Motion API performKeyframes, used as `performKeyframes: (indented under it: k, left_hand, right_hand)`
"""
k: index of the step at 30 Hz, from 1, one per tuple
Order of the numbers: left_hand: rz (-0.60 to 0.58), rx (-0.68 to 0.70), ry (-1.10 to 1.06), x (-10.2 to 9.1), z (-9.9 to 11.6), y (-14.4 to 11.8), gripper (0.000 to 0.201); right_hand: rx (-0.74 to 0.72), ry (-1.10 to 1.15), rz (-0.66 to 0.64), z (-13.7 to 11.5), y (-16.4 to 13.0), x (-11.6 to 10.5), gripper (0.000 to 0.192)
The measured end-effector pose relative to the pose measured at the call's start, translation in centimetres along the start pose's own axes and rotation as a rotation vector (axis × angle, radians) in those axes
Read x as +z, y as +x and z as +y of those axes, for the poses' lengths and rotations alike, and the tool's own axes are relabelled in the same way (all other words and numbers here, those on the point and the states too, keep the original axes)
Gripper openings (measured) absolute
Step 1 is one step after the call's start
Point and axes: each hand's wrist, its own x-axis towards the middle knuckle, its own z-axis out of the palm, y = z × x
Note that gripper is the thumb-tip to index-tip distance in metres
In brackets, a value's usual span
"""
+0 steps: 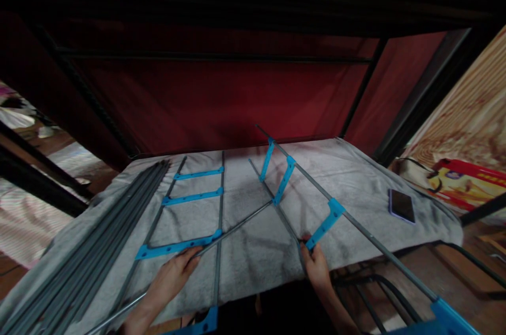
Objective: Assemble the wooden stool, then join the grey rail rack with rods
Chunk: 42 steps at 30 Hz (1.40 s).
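Fitting of a loose rod (245, 220) is judged to be the step in hand. The rod is gripped in the closed left hand (177, 274), tip at the inner end of the middle blue crosspiece (283, 181); whether it is seated cannot be told. The right-side frame (314, 183) is held above the grey cloth (253, 266), inner rail clasped in the closed right hand (317, 266). Steady frame, tip alignment and a lengthwise push seem called for next.

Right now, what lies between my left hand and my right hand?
The head view shows one grey rail of the flat-lying frame, then grey cloth, between your left hand and right hand.
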Motion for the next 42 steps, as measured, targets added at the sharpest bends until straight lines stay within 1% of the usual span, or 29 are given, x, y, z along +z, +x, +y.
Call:
performKeyframes:
  k: [4, 9, 16, 23, 27, 30, 36, 42]
  left_hand:
    - [0.018, 0.06, -0.06, 0.5, 0.0, 0.5, 0.043]
    - [0.058, 0.049, -0.094, 1.1, -0.6, 0.4, 0.044]
    - [0.048, 0.084, -0.074, 1.1, -0.9, -0.3, 0.049]
    - [0.072, 0.093, -0.085, 1.2, -1.2, -0.1, 0.046]
    - [0.058, 0.126, -0.085, 0.8, -1.5, 0.4, 0.046]
    - [0.037, 0.135, -0.073, 0.1, -1.7, 1.1, 0.048]
    - [0.032, 0.15, -0.1, -1.4, -2.2, 2.7, 0.05]
    - [-0.021, 0.127, -0.099, -1.2, -2.2, 2.9, 0.053]
  right_hand:
    - [0.0, -0.007, -0.008, 0.0, 0.0, -0.2, 0.052]
    - [-0.008, -0.009, -0.009, -0.6, -0.3, -0.1, 0.052]
    - [0.0, -0.011, -0.026, -0.8, -0.3, 0.1, 0.053]
    - [0.01, 0.005, -0.06, -0.5, 0.0, -0.1, 0.049]
    - [0.01, -0.002, -0.085, -0.7, 0.2, -0.4, 0.047]
    - [0.006, -0.008, -0.108, -1.0, 0.3, -0.6, 0.047]
    - [-0.004, -0.003, -0.115, -1.1, 0.4, -0.8, 0.047]
    - [0.021, 0.003, -0.133, -0.4, 0.6, -0.9, 0.047]
